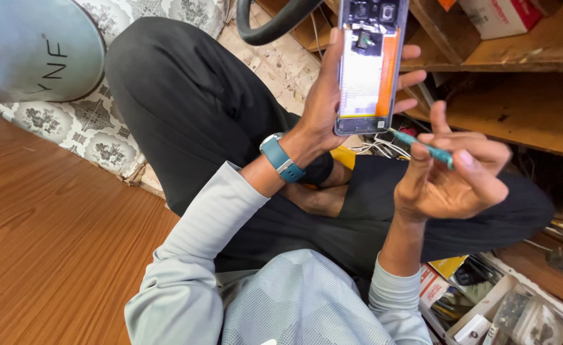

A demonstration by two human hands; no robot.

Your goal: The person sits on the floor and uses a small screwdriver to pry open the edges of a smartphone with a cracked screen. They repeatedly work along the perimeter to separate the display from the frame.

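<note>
Phone (369,64) upright in left hand (332,108); screwdriver (422,145) in right hand (450,179), just below

opened phone (369,64) | back off, insides showing, upright, raised | teal screwdriver (423,145) | tilted, tip near phone's lower edge

Sitting cross-legged, both forearms raised in front of chest. Left hand (323,105) reaching up and forward, palm turned away, fingers (409,80) wrapping round from behind, thumb lying up along the near edge. Left wrist bending back, sleeve pushed up the forearm. Right hand (450,176) hovering lower, palm facing up, fingers curling inward, thumb and forefinger pinching together.
</note>
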